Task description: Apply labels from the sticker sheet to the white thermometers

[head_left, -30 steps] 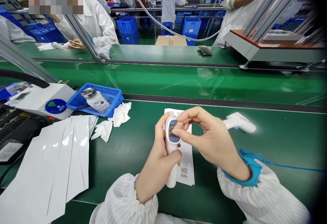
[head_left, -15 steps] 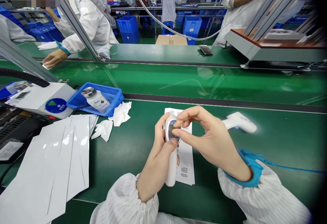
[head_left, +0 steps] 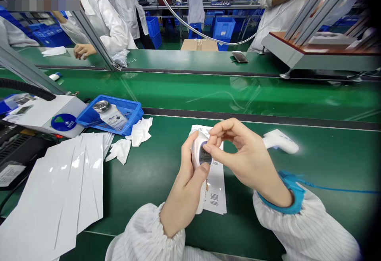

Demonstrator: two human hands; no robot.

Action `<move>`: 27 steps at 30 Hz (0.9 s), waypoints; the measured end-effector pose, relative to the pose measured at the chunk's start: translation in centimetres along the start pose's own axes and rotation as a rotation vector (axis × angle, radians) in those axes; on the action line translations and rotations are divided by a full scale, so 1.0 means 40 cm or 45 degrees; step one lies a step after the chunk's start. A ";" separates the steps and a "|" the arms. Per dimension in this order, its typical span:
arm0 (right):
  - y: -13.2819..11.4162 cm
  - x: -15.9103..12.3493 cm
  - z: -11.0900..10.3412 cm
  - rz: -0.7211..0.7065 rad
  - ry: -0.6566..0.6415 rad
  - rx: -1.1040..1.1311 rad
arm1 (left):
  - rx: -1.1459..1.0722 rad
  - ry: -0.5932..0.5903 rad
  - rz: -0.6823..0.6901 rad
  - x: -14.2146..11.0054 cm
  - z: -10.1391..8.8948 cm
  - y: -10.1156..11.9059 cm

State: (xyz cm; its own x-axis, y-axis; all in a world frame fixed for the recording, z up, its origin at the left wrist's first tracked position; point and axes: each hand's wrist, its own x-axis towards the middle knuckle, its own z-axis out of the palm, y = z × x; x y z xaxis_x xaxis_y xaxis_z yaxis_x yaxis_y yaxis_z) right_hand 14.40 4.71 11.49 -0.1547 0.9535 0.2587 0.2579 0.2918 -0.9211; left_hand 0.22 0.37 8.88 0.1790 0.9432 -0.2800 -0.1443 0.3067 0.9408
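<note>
A white infrared thermometer with a small dark screen is in my left hand, its handle pointing down toward me. The fingers wrap its left side and the thumb presses just below the screen. My right hand is closed in a pinch at the screen's upper right edge; what the fingertips hold, if anything, is hidden. Beneath the thermometer lies a printed paper sheet, partly covered. A second white thermometer rests on the green table beyond my right hand.
At left are white sheets, crumpled wipes and a blue tray with a metal-capped bottle. A white device box stands behind. A green conveyor belt crosses ahead. A blue cord trails from my right wrist.
My right fingers have shifted up off part of the screen, and the thermometer has turned slightly. Across the belt, a co-worker's hand has moved right, leaving a white-and-blue item on the belt.
</note>
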 end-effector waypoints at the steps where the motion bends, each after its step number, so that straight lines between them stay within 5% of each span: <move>1: -0.001 -0.001 0.000 -0.005 0.005 -0.006 | 0.022 -0.007 0.022 0.001 -0.001 -0.002; 14: -0.006 -0.004 0.002 -0.015 0.018 -0.036 | 0.087 -0.025 0.099 -0.005 0.004 0.002; 20: -0.015 -0.010 0.004 -0.022 0.060 -0.264 | 0.185 0.080 0.230 -0.008 0.001 -0.018; 27: -0.008 -0.003 -0.001 0.161 -0.170 -0.111 | 0.064 0.142 0.346 0.005 -0.004 -0.004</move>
State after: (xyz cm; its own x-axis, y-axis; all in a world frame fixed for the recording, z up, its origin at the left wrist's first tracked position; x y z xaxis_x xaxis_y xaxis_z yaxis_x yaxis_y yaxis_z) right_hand 14.35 4.52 11.77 -0.2396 0.9661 0.0960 0.3639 0.1811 -0.9137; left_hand 0.13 0.52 8.64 0.0317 0.9989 -0.0335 -0.1235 0.0372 0.9916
